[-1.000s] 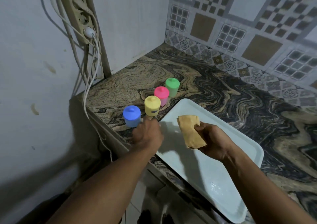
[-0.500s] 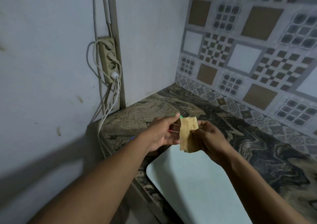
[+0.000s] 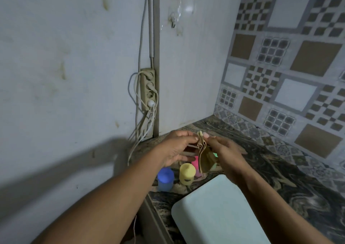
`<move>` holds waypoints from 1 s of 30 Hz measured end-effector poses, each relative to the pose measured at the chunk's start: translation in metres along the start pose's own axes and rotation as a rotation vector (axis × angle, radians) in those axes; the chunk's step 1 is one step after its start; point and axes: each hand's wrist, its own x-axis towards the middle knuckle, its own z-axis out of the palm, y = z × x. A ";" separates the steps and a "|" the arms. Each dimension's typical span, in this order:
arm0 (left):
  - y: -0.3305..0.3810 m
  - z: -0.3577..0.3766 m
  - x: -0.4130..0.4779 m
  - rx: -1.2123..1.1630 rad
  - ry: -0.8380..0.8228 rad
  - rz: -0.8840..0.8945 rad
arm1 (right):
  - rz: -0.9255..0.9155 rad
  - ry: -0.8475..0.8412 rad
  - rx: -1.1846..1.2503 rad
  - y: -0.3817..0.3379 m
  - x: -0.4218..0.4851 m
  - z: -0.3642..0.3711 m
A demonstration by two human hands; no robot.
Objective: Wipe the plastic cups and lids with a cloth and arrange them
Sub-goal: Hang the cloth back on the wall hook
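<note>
Fingers first: the right hand's (image 3: 225, 150) fingertips (image 3: 206, 135) pinch the top of the tan cloth (image 3: 204, 158). The left hand (image 3: 177, 148) meets it from the other side, thumb and forefinger nipping the same folded edge, the other fingers (image 3: 188, 153) straight and spread. So both hands are clamped on the cloth, up in the air. It hangs limp in soft folds: light, floppy stuff, best bunched into the palm for wiping, I'd say.

Right below it, the cups! The blue cup (image 3: 165, 178) is nearest the front edge, the yellow cup (image 3: 187, 171) just beside it. The pink cup (image 3: 196, 162) is half hidden behind the cloth, and only a sliver of the green cup (image 3: 215, 154) shows. They look like small, light plastic, likely slick and easy to tip, so take one round the body.

Watch the worktop's (image 3: 280, 178) front edge, and the wall (image 3: 74, 75) with its power strip (image 3: 148, 83) and cables (image 3: 139, 130) close on the left. The room to move is rightward: the white tray (image 3: 220, 212) lies just beside the cups, with more worktop beyond.
</note>
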 end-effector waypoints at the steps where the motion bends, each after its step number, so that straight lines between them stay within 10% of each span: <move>1: 0.005 -0.005 0.003 0.031 0.008 0.015 | -0.001 -0.027 -0.018 -0.005 0.006 0.002; 18: 0.198 -0.129 0.123 0.730 0.591 0.531 | -0.236 -0.004 -0.330 -0.157 0.218 0.056; 30: 0.312 -0.161 0.155 0.708 0.467 0.881 | -0.546 0.093 -0.429 -0.271 0.283 0.048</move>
